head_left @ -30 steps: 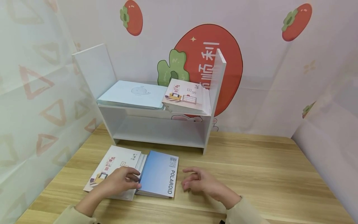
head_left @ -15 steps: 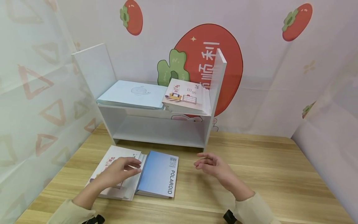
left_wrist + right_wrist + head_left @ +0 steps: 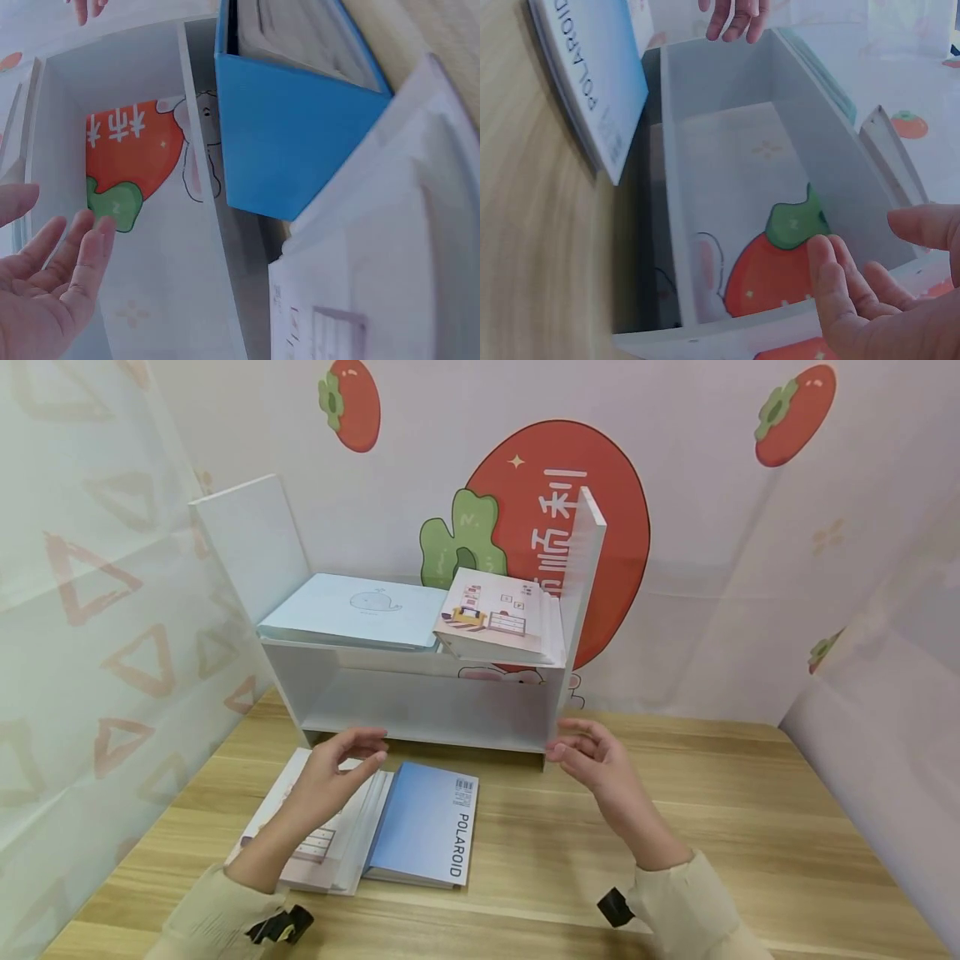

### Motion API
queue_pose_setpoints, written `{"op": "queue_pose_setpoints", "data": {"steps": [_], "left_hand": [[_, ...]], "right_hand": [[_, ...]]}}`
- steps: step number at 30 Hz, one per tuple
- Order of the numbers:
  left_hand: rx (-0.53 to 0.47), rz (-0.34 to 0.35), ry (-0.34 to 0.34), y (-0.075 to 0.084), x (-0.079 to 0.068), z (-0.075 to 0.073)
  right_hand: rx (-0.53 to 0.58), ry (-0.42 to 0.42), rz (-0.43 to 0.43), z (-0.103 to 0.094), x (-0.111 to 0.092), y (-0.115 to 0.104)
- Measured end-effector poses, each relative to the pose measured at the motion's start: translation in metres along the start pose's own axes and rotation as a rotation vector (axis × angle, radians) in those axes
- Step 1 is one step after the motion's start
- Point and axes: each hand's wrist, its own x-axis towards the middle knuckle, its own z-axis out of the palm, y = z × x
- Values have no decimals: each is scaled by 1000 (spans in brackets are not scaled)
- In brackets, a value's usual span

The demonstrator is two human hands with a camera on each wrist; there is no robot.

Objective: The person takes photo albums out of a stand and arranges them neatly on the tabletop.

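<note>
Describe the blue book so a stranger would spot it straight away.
Find the white shelf on the wooden table. In front of it, to the right of some white books, lies the blue book. POLAROID in dark letters on its blue cover sets it apart from those neighbours.

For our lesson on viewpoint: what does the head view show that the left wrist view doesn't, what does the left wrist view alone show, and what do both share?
Only the head view: the whale drawing, the POLAROID lettering and both sleeves.

Only the left wrist view: the red fruit print framed inside the shelf, and the inner side of the left hand.

Both: the shelf, the blue book, the white books beside it, and each hand, though the left wrist view catches only fingers of the right hand.
</note>
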Motion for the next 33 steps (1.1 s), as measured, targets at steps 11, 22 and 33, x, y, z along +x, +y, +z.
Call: {"op": "queue_pose_setpoints", "data": {"steps": [11,22,33], "left_hand": [[-135,116,161,25,34,6],[-195,235,308,54,65,21],[-228,227,357,67,80,26]], "right_hand": [[38,181,-210,1,15,-29],[-154,240,-359,3,31,-43],[-245,232,-354,6,42,-52]]}}
